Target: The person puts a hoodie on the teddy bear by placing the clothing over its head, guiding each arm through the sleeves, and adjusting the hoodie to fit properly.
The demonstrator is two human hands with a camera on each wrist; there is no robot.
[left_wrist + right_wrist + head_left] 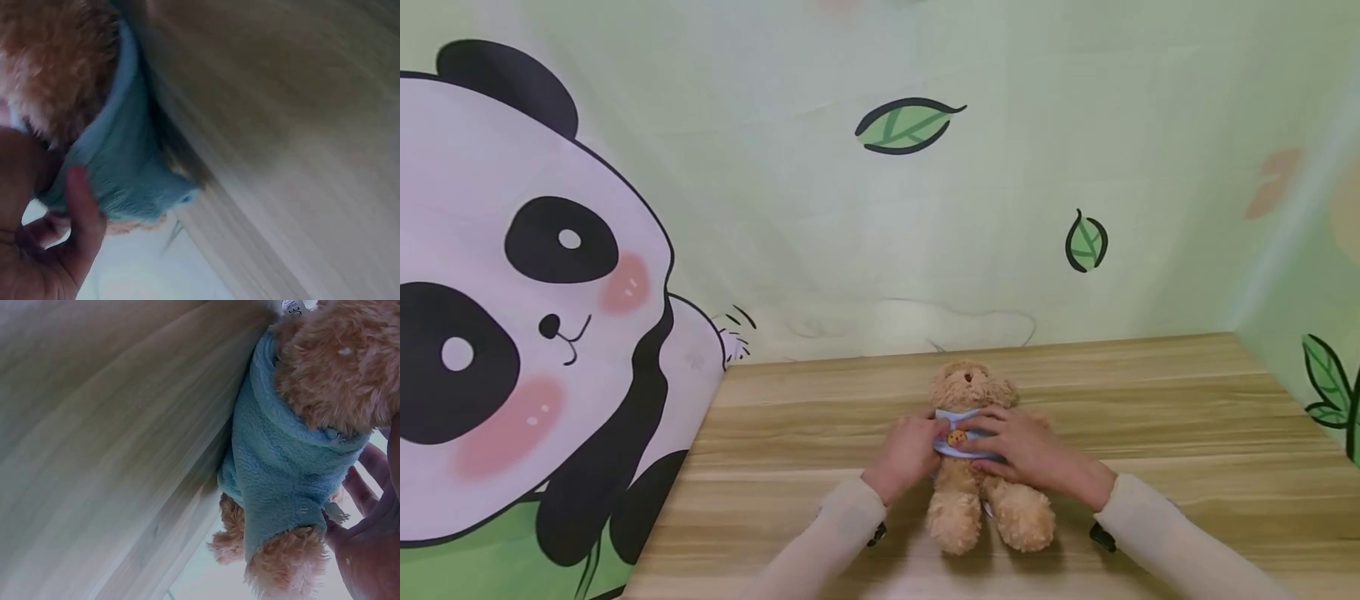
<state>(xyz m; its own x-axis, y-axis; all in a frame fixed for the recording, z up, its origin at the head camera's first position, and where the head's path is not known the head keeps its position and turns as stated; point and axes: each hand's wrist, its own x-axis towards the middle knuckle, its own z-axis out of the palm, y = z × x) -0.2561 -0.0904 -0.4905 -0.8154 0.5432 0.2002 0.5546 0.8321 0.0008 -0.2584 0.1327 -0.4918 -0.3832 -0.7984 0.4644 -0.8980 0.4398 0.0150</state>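
A light brown plush teddy bear point(968, 479) lies on its back on the wooden table, head away from me and legs toward me. It wears a small blue shirt point(951, 450) with a round yellow face on the front. My left hand point(910, 452) pinches the shirt at the bear's left-side edge in the head view; its thumb point(84, 200) shows against the blue cloth in the left wrist view. Across the chest lies my right hand point(1028, 448), fingers spread and touching the shirt. The right wrist view shows the shirt's side point(281, 469) and a white tag point(294, 307).
The wood-grain table point(1180, 408) extends around the bear. Behind it hangs a pale green backdrop point(760, 167) with printed leaves, and a large printed panda point(565, 325) fills the left side.
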